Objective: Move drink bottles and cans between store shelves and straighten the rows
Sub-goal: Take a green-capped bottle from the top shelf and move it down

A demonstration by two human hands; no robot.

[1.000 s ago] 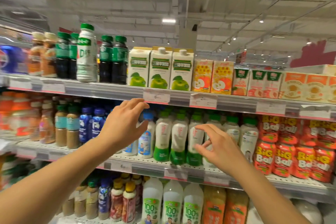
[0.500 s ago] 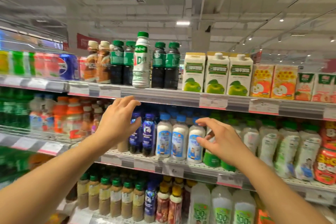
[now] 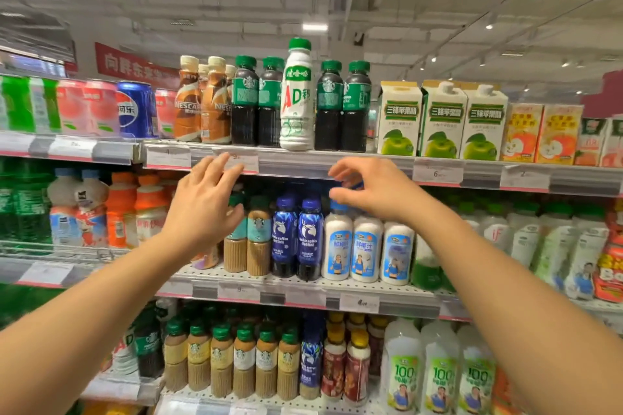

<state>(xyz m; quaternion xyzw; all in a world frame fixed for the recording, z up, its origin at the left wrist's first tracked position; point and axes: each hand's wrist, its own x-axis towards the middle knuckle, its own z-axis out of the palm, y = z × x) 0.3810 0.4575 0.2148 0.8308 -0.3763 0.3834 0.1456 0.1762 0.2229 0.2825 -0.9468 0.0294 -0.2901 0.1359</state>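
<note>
both forearms are bare from the frame's lower corners up to the wrists, with no sleeve, watch, band or glove showing. the left hand [image 3: 202, 209] and right hand [image 3: 377, 192] are bare too, with no rings visible, and the fingernails look short and unpainted.

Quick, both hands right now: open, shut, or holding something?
Left hand: open, fingers spread, holding nothing.
Right hand: fingers curled at a blue bottle cap; whether it grips cannot be told.
</note>
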